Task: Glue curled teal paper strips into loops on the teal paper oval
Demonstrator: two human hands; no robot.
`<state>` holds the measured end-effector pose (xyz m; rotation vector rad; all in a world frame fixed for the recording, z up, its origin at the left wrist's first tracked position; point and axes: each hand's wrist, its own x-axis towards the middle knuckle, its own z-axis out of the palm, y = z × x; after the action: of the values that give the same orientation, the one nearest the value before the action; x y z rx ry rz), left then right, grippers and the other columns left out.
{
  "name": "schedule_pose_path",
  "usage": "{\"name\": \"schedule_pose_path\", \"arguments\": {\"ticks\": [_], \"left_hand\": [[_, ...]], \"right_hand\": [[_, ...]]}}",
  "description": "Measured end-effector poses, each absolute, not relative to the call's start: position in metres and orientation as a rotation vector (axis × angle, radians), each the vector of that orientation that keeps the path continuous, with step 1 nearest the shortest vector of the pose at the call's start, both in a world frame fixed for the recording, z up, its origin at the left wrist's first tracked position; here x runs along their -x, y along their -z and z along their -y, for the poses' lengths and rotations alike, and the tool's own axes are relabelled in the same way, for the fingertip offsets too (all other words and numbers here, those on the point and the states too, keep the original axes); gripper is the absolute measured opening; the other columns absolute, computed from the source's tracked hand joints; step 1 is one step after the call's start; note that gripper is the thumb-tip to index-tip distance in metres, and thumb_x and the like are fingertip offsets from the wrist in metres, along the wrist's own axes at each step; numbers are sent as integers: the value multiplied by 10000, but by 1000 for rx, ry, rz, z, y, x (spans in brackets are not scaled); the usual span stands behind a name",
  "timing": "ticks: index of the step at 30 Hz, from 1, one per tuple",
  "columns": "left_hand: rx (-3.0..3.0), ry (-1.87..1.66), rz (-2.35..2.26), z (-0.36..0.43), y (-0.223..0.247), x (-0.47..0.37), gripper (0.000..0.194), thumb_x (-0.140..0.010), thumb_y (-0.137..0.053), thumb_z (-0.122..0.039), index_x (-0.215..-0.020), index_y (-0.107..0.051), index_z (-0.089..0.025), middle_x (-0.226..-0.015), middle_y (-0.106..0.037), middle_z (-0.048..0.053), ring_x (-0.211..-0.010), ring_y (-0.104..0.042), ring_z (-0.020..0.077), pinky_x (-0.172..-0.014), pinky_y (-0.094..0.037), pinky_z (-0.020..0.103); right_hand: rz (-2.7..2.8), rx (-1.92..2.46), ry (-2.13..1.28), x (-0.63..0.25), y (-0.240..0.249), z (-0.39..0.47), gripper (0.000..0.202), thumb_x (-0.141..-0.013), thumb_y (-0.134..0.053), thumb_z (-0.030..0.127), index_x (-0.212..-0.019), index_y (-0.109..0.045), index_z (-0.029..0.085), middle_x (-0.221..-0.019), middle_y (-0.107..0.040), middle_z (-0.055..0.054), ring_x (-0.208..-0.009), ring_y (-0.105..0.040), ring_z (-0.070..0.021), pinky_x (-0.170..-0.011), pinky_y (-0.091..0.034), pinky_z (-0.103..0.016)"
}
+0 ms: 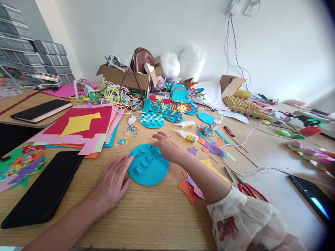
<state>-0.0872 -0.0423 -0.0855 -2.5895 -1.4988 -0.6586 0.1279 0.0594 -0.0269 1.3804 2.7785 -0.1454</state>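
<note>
A round blue foam or paper disc (154, 172) lies on the table in front of me, with small raised loops of the same blue across its upper left part. My left hand (112, 177) rests flat at the disc's left edge, fingers stretched out and the fingertips touching the rim. Over the upper right edge is my right hand (167, 144), palm down with its fingers extended; nothing shows in them. Just beyond lie two glue bottles (188, 136) and tiny coloured paper cutouts (131, 131).
Coloured paper sheets (104, 120) and a black tablet-like slab (44, 190) lie left. Finished-looking blue decorated discs (151, 119) stand behind. At right are orange scraps (187, 188), red-handled pliers or scissors (251, 191), a white cable (243, 172) and a phone (311, 197). Another hand (331, 157) appears far right.
</note>
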Motion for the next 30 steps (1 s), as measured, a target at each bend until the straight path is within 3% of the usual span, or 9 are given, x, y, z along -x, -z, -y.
{"name": "schedule_pose_path", "arguments": {"ticks": [20,30], "left_hand": [[2617,611,1505,42,84,87,520,-810,-380,-201,-1314,-262,-160,-1228,-513,129,-1145,-465,245,-931,-413,425],[2619,632,1494,41,87,88,523,-814,-377,-186,-1322,-252,-164,-1231,-508,126,-1146,-460,246,-940,-404,427]], "right_hand": [[-2805,-1334,108,-133,29,-60,394,-775,-389,93,-1017,-650,261,-1258,-484,-71,-1210,-333,-257,-816,-378,-413],[-2777,-1335,149,-134,27,-60,414,-761,-393,77,-1041,-639,256,-1288,-470,-62,-1258,-296,-266,-850,-378,-446]]}}
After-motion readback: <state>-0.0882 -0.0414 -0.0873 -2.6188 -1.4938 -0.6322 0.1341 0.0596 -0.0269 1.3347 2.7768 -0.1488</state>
